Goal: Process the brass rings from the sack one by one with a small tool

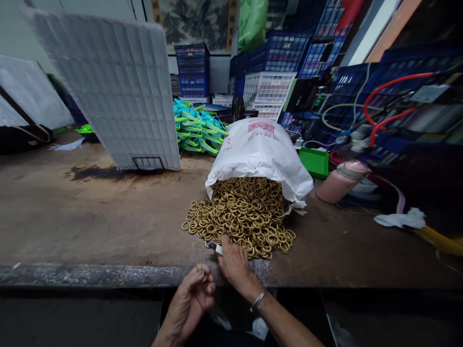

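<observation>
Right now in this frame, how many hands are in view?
2: the left hand at the table's front edge, and the right hand by the front of the gold-coloured rings.

A broad brown wooden workbench runs right across in front of us, its near edge capped by a scuffed, shiny strip! Centre stage, a white printed sack lies with its mouth facing the near edge, and out pours a heap of brass-coloured rings, strays dotting its fringe. Over on the left, a pale ribbed panel stands tilted beside a dark stain, green-and-turquoise bundles piled behind. And on the right: a green tray, a pink bottle, a crumpled white cloth or tissue.
</observation>
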`<control>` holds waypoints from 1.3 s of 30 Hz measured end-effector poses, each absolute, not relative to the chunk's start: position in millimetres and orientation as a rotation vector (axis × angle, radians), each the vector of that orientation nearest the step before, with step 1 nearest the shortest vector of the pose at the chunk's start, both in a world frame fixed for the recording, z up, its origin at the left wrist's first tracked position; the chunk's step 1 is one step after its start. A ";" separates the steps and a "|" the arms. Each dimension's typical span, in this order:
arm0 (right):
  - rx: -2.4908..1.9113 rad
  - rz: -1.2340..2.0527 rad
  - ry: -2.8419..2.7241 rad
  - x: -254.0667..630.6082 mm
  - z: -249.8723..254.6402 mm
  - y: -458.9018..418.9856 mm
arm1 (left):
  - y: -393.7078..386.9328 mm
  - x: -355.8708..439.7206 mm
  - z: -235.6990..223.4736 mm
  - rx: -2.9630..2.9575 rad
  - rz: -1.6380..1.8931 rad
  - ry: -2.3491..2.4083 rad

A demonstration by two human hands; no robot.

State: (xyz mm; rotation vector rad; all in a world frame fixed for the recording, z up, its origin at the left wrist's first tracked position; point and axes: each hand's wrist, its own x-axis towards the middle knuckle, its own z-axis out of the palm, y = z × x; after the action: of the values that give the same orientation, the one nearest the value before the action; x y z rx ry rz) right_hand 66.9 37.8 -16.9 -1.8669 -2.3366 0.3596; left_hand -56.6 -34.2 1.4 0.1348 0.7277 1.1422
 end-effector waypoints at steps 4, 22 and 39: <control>-1.814 0.388 -2.305 71.8 -14.4 38.1 | -26.8 -57.8 -0.5 0.104 1.179 0.854; -1.278 1.340 -1.632 87.9 1.4 16.4 | -14.2 -40.2 6.6 1.030 1.205 1.255; -1.318 1.299 -1.572 91.4 7.6 23.6 | -13.5 -36.0 1.4 0.852 1.024 1.048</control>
State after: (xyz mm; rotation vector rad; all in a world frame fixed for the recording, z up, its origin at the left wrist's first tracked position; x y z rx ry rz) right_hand 91.4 23.6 7.6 -1.3179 -1.5725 1.2988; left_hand -36.0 -13.5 1.4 0.8522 1.0481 1.0239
